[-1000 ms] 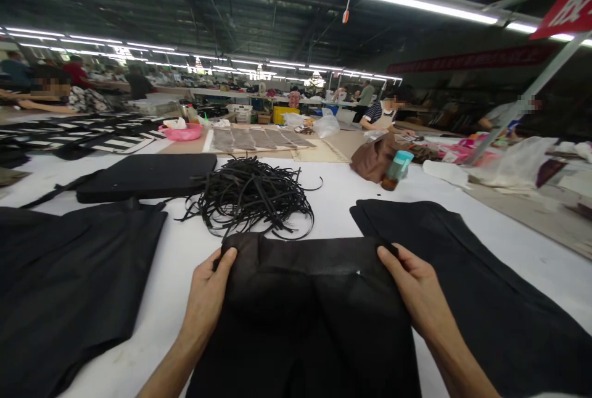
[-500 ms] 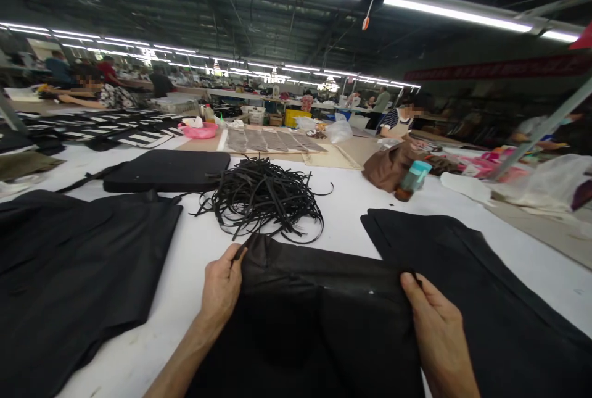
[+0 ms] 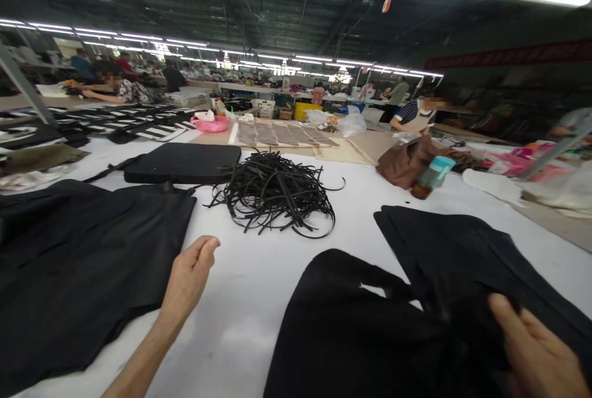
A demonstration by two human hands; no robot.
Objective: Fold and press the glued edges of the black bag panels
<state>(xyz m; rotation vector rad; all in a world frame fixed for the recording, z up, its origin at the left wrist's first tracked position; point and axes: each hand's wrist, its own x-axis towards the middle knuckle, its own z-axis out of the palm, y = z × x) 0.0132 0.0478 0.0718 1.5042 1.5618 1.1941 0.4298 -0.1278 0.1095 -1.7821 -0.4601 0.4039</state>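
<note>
My right hand (image 3: 541, 342) grips a black fabric piece (image 3: 351, 324) at its right side, thumb on top. The cloth hangs bunched and folded, and white table shows through gaps along its upper part. My left hand (image 3: 192, 271) is closed above the table, apart from that cloth, with nothing seen between its fingers. To its left lie black fabric pieces (image 3: 92, 262). Beyond both hands is a tangled heap of thin black strips (image 3: 282, 191). More black fabric panels (image 3: 453, 237) are stacked on the right, partly behind the held piece.
A flat black padded slab (image 3: 182, 162) lies on the white table (image 3: 240, 299) at back left. Farther off stand a pink basin (image 3: 210, 123), a brown bag (image 3: 407, 160) and a bottle with a turquoise lid (image 3: 433, 177). Co-workers sit at far tables.
My left hand has let go of the black fabric and moved left. My right hand has carried it rightward, and the cloth, stretched between both hands before, is now bunched. The view has shifted slightly.
</note>
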